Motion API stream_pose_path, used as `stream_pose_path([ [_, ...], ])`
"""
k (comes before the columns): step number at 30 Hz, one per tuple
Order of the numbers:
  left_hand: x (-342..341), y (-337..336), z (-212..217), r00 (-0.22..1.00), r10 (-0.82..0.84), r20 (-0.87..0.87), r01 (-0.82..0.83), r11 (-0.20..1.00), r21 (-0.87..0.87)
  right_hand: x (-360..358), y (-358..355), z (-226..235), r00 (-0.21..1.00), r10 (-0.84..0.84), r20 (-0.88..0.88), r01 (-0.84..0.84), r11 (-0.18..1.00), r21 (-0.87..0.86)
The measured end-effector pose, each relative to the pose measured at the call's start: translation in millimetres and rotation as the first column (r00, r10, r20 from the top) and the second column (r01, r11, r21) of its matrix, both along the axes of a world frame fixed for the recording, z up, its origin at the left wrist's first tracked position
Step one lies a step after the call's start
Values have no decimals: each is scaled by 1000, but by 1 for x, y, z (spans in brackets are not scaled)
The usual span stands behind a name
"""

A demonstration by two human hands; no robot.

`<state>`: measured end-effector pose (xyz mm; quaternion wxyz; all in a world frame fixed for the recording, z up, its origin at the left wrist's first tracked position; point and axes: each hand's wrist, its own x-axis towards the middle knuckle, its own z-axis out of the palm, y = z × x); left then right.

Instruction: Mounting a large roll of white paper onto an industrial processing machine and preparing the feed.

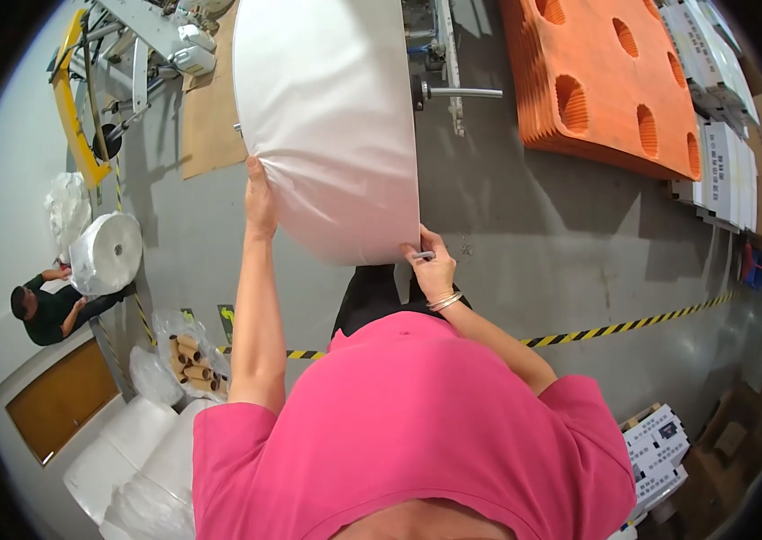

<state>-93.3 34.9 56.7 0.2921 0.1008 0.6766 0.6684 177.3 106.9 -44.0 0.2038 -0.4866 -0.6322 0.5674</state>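
Observation:
A large roll of white film or sheeting fills the upper middle in front of me, mounted on a metal shaft that sticks out on its right. My left hand pinches the sheet at the roll's left edge, and creases fan out from the fingers. At the lower right corner of the sheet, my right hand is closed around a small grey object, its kind too small to make out. The thumb and fingertips of that hand touch the sheet's edge. A bracelet circles the right wrist.
Stacked orange sheets with oval holes lie at the far right, beside white cartons. Machine parts with a yellow bar stand far left. A person sits by a wrapped white roll. Cardboard tubes fill a plastic bag.

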Motion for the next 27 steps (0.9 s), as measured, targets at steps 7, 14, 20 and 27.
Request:
stream_pose_path([
  [7, 25, -37, -29, 999, -22, 37, 22, 1000, -11, 41, -1, -29, 973, 117, -200, -161, 963, -215],
  [14, 48, -70, -42, 998, 7, -61, -8, 1000, -17, -8, 80, 86, 970, 224, -93, -184, 928, 325],
  [20, 58, -77, -58, 999, -1, -39, -5, 989, -147, -129, 106, 185, 954, -172, 244, -98, 590, 802],
  [27, 63, -70, -54, 960, -120, -252, 114, 993, -35, -199, 85, 187, 703, -438, 561, -218, 618, 755],
])
